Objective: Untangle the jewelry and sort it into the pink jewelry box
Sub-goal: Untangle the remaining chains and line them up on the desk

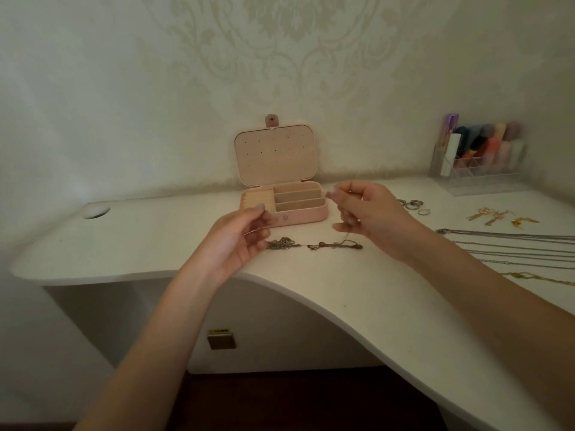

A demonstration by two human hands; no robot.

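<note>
The pink jewelry box [306, 216] stands open at the back of the white desk [149, 244], its lid upright and its compartments bare. In front of it lies a tangled clump of chains [283, 244] joined to a second tangled clump [336, 245]. My left hand [239, 237] is raised just left of the clumps, thumb and fingers pinched together on what looks like a thin chain. My right hand [367, 213] hovers beside the box's right end, fingers curled and pinching a fine chain that runs down to the second clump.
Right of my hands lie several rings [410, 204], gold earrings [491, 216], straightened silver necklaces [513, 244] and a gold chain [535, 278]. A clear organizer [479, 169] with cosmetics stands at the back right. A cable hole [96, 212] is at the left.
</note>
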